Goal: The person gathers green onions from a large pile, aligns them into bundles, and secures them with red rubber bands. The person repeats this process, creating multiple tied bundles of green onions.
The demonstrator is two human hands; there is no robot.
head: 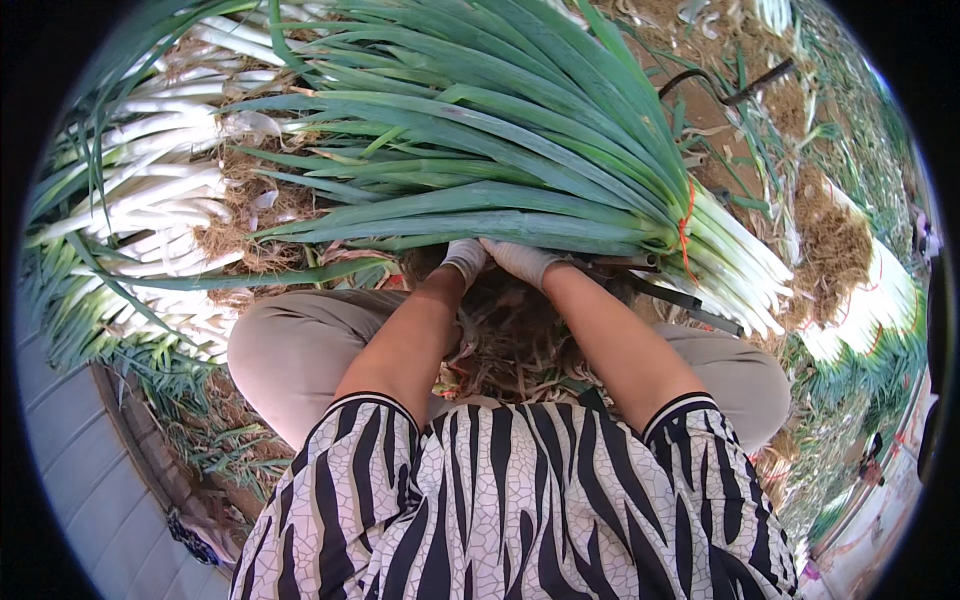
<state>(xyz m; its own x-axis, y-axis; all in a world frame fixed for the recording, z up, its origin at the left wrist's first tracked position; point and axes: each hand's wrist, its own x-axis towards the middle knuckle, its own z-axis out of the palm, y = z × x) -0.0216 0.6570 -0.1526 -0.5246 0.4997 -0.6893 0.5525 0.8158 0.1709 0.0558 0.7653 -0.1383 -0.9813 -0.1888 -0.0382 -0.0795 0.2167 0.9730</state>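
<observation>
A large bunch of green onions [480, 165] lies across in front of me, its leaves fanned out to the left and its white stalks pointing to the lower right. Red twine [684, 225] is tied around it where the leaves meet the stalks. My left hand [466, 259] and my right hand [517, 260], both in whitish gloves, are side by side at the near edge of the leaves. The fingers of both hands are hidden under the leaves, so their grip does not show. Dark bars [675, 295] lie beneath the bunch near the stalks.
Loose green onions [142, 180] with roots are piled at the left. More tied bunches [885, 285] lie at the far right. A bent dark metal rod [724, 90] is at the upper right. Root and leaf scraps [517, 352] cover the ground between my legs.
</observation>
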